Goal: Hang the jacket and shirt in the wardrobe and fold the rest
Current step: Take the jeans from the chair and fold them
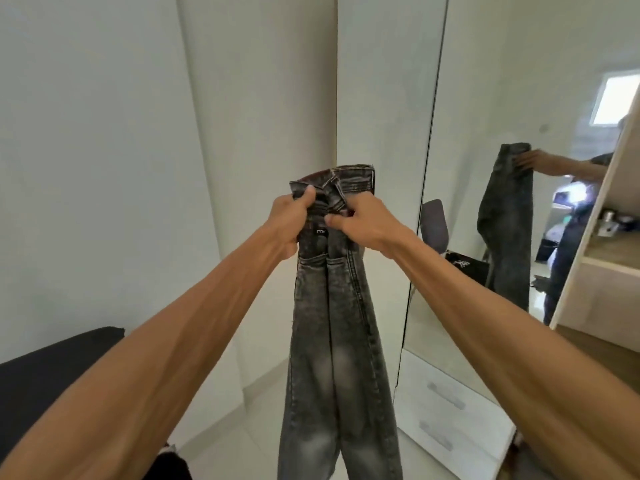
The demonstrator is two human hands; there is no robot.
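A pair of washed grey jeans [341, 341] hangs straight down in front of me, folded lengthwise so both legs lie together. My left hand [289, 221] grips the waistband on its left side, thumb over the top edge. My right hand [363, 221] grips the waistband on the right, fingers curled into the denim. Both arms are stretched forward at chest height. No jacket or shirt is in view.
A mirrored wardrobe door [485, 168] stands to the right and reflects me and the jeans. An open wooden shelf unit [609, 258] sits at the far right. White drawers [446, 420] are low right. A black bed surface [52, 372] lies at lower left.
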